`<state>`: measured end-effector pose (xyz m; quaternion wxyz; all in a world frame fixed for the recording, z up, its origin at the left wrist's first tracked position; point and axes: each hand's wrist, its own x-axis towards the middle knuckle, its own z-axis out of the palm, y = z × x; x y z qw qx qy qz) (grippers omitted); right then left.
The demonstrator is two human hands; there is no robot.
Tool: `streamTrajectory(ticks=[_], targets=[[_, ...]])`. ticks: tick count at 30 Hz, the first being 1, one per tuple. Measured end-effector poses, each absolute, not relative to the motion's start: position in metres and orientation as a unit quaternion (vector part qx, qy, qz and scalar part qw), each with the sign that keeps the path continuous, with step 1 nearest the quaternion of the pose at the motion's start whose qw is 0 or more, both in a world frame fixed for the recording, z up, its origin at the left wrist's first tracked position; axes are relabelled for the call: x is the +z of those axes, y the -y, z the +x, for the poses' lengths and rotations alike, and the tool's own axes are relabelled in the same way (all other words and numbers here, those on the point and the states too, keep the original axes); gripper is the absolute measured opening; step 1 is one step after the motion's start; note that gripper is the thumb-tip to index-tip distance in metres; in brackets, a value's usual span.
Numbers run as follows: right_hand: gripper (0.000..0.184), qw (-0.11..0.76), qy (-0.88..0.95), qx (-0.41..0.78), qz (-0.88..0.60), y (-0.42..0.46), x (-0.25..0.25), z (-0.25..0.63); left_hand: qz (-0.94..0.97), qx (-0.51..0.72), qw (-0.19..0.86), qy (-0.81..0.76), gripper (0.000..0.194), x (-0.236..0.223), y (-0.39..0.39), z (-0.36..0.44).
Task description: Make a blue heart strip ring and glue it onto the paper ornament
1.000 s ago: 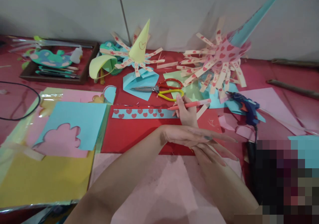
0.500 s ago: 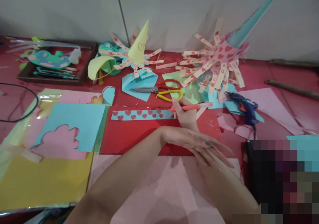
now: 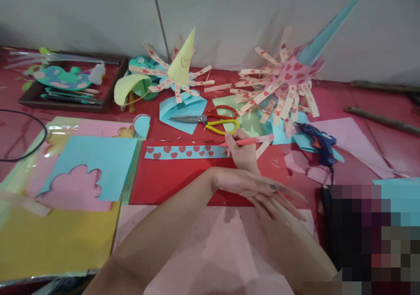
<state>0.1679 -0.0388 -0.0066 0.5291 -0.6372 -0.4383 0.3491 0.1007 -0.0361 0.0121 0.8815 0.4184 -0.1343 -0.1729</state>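
My right hand is closed around a pink-red felt-tip pen. The pen's tip points left, at the right part of a light-blue paper strip patterned with red hearts. The strip lies on a red sheet, its right end hidden behind my hand. Fingers stretched out, my left hand lies across my right wrist and forearm, holding nothing. Just beyond my right hand are scissors with one red and one yellow handle.
Two spiky paper cone hats, one yellow and one pink and blue, stand near the wall. A glue gun lies to the right. Coloured paper and a brown tray of craft items are on the left. The lower right is pixelated.
The whole view has shifted very slightly. Both hands, the pen and the strip keep almost the same places relative to one another.
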Motion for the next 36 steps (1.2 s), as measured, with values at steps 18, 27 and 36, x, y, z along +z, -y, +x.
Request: streamTrajectory(ticks=[18, 27, 36], targets=[[0.030, 0.515, 0.475, 0.334, -0.630, 0.0404, -0.0059, 0.1687, 0.443, -0.127, 0.880, 0.114, 0.073, 0.0098, 0.0395, 0.0965], [0.032, 0.513, 0.463, 0.344, -0.636, 0.0407, -0.0053, 0.1687, 0.443, -0.126, 0.880, 0.117, 0.072, 0.0072, 0.0391, 0.0975], [0.031, 0.512, 0.467, 0.352, -0.629, 0.0398, -0.0059, 0.1682, 0.439, -0.131, 0.880, 0.124, 0.069, 0.0069, 0.0383, 0.0986]])
